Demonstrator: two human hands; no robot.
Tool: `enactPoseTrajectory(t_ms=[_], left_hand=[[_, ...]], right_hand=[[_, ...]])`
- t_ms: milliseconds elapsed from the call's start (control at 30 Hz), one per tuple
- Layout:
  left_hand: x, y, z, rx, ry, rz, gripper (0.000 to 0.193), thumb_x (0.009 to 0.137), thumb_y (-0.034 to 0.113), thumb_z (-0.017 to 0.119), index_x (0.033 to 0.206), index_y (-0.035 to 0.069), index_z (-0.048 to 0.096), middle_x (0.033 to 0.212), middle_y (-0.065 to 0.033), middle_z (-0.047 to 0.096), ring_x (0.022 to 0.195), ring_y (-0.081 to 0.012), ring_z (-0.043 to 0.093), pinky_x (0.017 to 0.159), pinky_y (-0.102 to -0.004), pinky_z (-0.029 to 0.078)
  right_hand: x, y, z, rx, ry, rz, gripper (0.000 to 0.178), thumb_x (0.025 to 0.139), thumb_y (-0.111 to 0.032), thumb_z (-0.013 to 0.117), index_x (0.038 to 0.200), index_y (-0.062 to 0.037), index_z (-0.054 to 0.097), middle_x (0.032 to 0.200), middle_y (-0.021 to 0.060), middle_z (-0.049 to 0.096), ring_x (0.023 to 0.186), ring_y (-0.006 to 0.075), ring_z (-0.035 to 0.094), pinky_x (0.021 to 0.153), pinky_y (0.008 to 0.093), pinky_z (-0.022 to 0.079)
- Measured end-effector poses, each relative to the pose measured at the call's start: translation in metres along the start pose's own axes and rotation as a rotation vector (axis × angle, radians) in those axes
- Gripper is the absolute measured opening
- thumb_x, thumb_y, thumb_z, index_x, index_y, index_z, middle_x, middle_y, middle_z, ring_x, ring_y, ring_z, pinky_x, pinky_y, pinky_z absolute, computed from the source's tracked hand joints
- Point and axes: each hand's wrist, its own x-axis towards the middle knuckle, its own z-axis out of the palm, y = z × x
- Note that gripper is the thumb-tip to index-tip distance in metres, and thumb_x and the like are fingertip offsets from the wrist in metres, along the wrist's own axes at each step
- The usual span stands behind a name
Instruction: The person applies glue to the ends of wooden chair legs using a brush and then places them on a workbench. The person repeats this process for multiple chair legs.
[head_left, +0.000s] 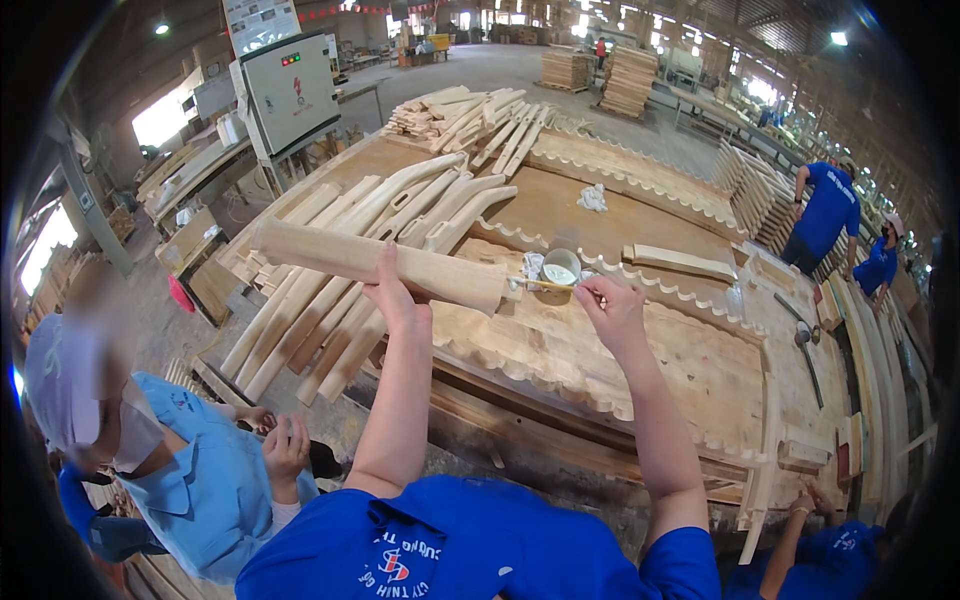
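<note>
Near the right hand (612, 308) stands a cup (562, 257); something whitish (558, 274) lies inside.

Light moderate, mostly diffuse: daylight mixed with lamps. Windows (162, 118) past the left end of the worktable (530, 205) blown out to white. Ceiling lamp (838, 38), beyond the far right corner, reads as a hard white spot. Worktable top fairly evenly lit, shadows soft; deeper shade below its near edge. Wooden piece (350, 262), left hand (395, 287) and right hand (612, 308) acceptably sharp. Background beyond the far edge hazy, fine detail lost. Smeared blur over the head of the co-worker (190, 480) off the near left corner. Fisheye distortion: long edges bow toward the rim. Black vignette in corners; bluish fringe at left.
</note>
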Motion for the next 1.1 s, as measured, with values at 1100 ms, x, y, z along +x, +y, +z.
enactPoseTrajectory(t_ms=[1100], left_hand=[[0.026,0.015,-0.004,0.007,-0.076,-0.022,0.075,0.072,0.033,0.073,0.127,0.015,0.025,0.121,-0.0113,0.041,0.106,-0.0277,0.049,0.079,-0.0524,0.047]], right_hand=[[-0.005,-0.005,0.007,-0.084,0.056,-0.198,0.009,0.077,-0.018,0.068,0.074,-0.0115,0.061,0.066,-0.0017,0.056,0.065,0.0137,0.052,0.076,0.0333,0.027]])
